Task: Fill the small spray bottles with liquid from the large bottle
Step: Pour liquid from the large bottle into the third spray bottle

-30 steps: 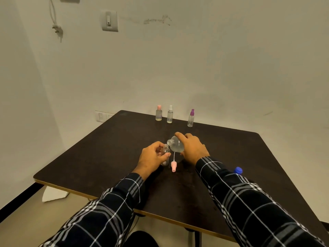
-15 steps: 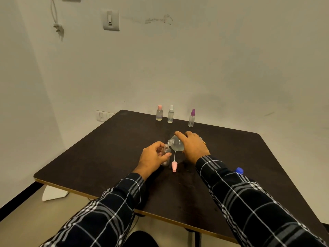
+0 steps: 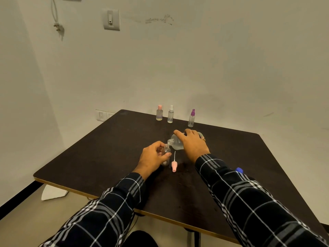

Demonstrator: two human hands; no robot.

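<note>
the pouring step is in hand: the left hand [image 3: 153,155] curls its fingers round a small clear plastic spray bottle [image 3: 166,151], uncapped and upright near the middle of the dark brown table [image 3: 106,157], while the right hand [image 3: 192,145] grips a large clear plastic bottle [image 3: 175,142] tipped almost flat, its open mouth just above the small one's neck. whether liquid is running i cannot tell. a pink spray cap [image 3: 174,165] with a white dip tube lies just beside. 3 capped small spray bottles [image 3: 170,114] stand at the far edge. next, i judge, calls for a slow, steady tilt with the mouths aligned, then righting the large bottle and refitting the cap.
</note>
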